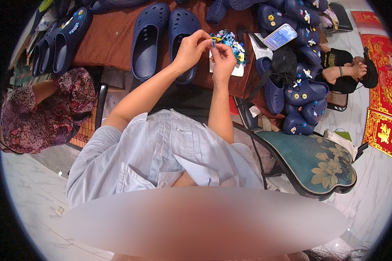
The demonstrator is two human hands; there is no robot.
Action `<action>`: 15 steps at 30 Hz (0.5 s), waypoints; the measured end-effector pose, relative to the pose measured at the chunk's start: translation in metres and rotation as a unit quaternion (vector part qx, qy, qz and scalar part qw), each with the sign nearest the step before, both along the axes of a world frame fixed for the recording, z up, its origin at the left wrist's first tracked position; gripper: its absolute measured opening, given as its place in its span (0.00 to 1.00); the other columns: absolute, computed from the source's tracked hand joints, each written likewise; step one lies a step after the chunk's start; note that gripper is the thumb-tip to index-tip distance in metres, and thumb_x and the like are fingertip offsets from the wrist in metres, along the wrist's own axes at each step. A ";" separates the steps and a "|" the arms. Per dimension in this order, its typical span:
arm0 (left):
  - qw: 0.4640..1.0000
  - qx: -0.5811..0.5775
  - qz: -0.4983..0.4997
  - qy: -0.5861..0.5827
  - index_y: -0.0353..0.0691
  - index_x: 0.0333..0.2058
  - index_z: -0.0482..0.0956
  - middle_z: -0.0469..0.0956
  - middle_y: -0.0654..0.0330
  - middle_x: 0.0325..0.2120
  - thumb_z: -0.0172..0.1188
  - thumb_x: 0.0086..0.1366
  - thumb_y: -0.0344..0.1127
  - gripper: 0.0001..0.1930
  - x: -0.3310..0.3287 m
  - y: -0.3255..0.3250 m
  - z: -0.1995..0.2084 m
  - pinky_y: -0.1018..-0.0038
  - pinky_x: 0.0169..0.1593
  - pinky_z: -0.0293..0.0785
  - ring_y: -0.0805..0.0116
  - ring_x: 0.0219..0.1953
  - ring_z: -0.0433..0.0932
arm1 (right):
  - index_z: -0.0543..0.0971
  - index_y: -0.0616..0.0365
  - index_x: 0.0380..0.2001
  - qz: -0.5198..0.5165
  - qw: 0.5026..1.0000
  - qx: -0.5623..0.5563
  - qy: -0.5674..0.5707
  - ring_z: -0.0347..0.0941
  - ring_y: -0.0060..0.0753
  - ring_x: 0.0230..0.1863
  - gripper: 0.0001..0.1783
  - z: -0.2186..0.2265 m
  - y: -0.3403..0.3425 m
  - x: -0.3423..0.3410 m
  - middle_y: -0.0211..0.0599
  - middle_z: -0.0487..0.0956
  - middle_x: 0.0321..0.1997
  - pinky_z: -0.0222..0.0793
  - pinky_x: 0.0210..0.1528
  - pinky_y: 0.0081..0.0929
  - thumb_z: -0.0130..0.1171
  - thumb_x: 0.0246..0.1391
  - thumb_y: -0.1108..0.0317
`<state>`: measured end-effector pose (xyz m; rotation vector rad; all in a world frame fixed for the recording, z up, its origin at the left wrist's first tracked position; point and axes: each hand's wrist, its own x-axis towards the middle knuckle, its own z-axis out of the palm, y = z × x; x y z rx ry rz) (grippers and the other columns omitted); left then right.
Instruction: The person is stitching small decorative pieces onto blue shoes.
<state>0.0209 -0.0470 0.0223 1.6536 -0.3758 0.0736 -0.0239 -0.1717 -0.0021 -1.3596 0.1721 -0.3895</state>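
Both hands meet over the middle of the table [113,39], which is covered with a brown cloth. The left hand [190,48] is pinched together on a small charm [214,41], its thumb and fingertips closed on it from the left. The right hand [223,60] comes up from below with its fingers curled in, their tips touching the same charm (how much of it each hand grips is too small to tell). The charm is held just above the table, right beside a pile of charms [231,43], mostly blue with bits of yellow, that lies on a white sheet [238,69] near the table's front edge.

Just left of the hands a pair of dark blue clogs [163,37] lies side by side, openings up; the right one is partly behind the left wrist. More clogs [59,41] line the table's left edge, some carrying small coloured charms. To the right of the pile a phone [280,36] with a lit screen rests among a heap of dark blue clogs [302,87] that spills down past the table's right edge.

A chair [318,163] with a flowered teal cushion stands on the marble floor at the right. A person in a patterned top [43,108] sits at the table's left edge, and another person's arm [342,71] shows at the far right.
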 end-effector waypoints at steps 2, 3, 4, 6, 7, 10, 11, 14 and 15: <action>1.000 0.000 -0.003 0.026 0.31 0.35 0.77 0.80 0.51 0.26 0.61 0.63 0.31 0.08 0.000 0.001 0.000 0.71 0.31 0.73 0.63 0.27 0.80 | 0.79 0.61 0.36 -0.016 0.998 -0.056 -0.011 0.71 0.16 0.30 0.06 0.001 -0.004 -0.003 0.28 0.79 0.32 0.66 0.31 0.15 0.64 0.54 0.76; 1.000 0.012 -0.001 0.008 0.31 0.35 0.77 0.80 0.51 0.26 0.61 0.63 0.31 0.08 0.000 0.001 0.001 0.71 0.31 0.73 0.63 0.26 0.80 | 0.79 0.61 0.36 -0.019 0.998 -0.055 0.003 0.71 0.16 0.30 0.06 0.002 -0.006 -0.004 0.28 0.79 0.32 0.66 0.31 0.15 0.64 0.54 0.76; 1.000 0.018 0.009 -0.022 0.31 0.36 0.77 0.80 0.51 0.26 0.62 0.63 0.31 0.08 0.000 0.002 0.001 0.71 0.31 0.73 0.63 0.26 0.80 | 0.79 0.62 0.36 -0.032 0.994 -0.104 0.002 0.71 0.17 0.31 0.06 0.002 -0.008 -0.004 0.28 0.79 0.32 0.67 0.33 0.17 0.65 0.53 0.75; 0.999 0.030 0.009 -0.019 0.32 0.37 0.77 0.80 0.56 0.26 0.61 0.65 0.31 0.08 0.000 0.003 0.000 0.74 0.31 0.73 0.71 0.27 0.78 | 0.80 0.62 0.35 -0.046 0.987 -0.153 0.000 0.71 0.18 0.31 0.07 0.001 -0.008 -0.005 0.28 0.79 0.32 0.67 0.35 0.18 0.66 0.53 0.74; 0.999 0.032 0.021 -0.036 0.32 0.38 0.77 0.80 0.60 0.26 0.60 0.66 0.32 0.08 -0.001 0.002 0.000 0.78 0.32 0.72 0.78 0.27 0.76 | 0.80 0.62 0.34 -0.045 0.984 -0.172 -0.008 0.71 0.19 0.32 0.07 0.000 -0.009 -0.005 0.28 0.79 0.32 0.67 0.36 0.19 0.66 0.52 0.73; 0.999 0.005 0.023 -0.043 0.32 0.38 0.78 0.81 0.59 0.30 0.61 0.65 0.31 0.08 0.000 0.002 -0.001 0.78 0.32 0.73 0.78 0.28 0.77 | 0.80 0.63 0.35 -0.040 0.979 -0.196 -0.029 0.71 0.17 0.32 0.07 -0.003 -0.011 -0.004 0.27 0.79 0.32 0.67 0.36 0.17 0.66 0.53 0.73; 0.999 0.007 0.016 -0.035 0.32 0.38 0.78 0.81 0.59 0.30 0.61 0.65 0.31 0.08 -0.001 0.002 -0.001 0.78 0.32 0.73 0.78 0.28 0.77 | 0.79 0.63 0.36 -0.034 0.978 -0.200 -0.040 0.71 0.14 0.32 0.06 -0.004 -0.012 -0.004 0.25 0.79 0.32 0.66 0.36 0.14 0.65 0.55 0.74; 1.000 -0.025 -0.005 0.010 0.31 0.37 0.78 0.82 0.58 0.34 0.62 0.64 0.30 0.08 -0.002 0.002 -0.002 0.78 0.32 0.75 0.77 0.29 0.78 | 0.79 0.63 0.35 -0.026 0.977 -0.210 -0.005 0.71 0.14 0.32 0.06 -0.003 -0.016 -0.005 0.25 0.79 0.32 0.67 0.37 0.15 0.65 0.55 0.75; 0.999 -0.048 -0.002 0.027 0.30 0.35 0.78 0.82 0.58 0.31 0.63 0.63 0.29 0.07 -0.003 0.002 -0.002 0.78 0.32 0.75 0.76 0.27 0.78 | 0.79 0.63 0.35 -0.026 0.976 -0.217 -0.007 0.71 0.14 0.32 0.06 -0.002 -0.016 -0.006 0.25 0.79 0.32 0.67 0.37 0.15 0.65 0.55 0.75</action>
